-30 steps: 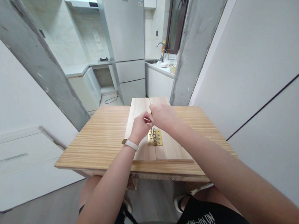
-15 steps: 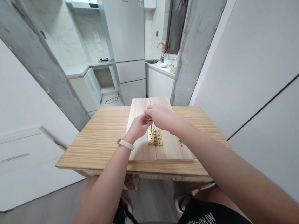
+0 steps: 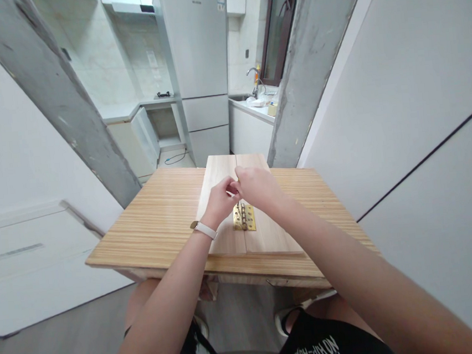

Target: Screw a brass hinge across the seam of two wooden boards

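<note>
Both hands meet just beyond a small brass hinge (image 3: 244,217) straddling two pale wooden boards (image 3: 225,239) on a striped wooden table (image 3: 157,223); left hand (image 3: 219,201) and right hand (image 3: 258,189) fingers pinched together on something too small to identify.

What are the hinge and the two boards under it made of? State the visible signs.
Hinge: looks like brass or brass-plated metal, polished, judging by its shiny gold colour. Boards: pale wood, smooth and matt, with faint straight grain; solid or veneer cannot be told.

Bright, even daylight; sharp centre, strong wide-angle warp at edges.
</note>
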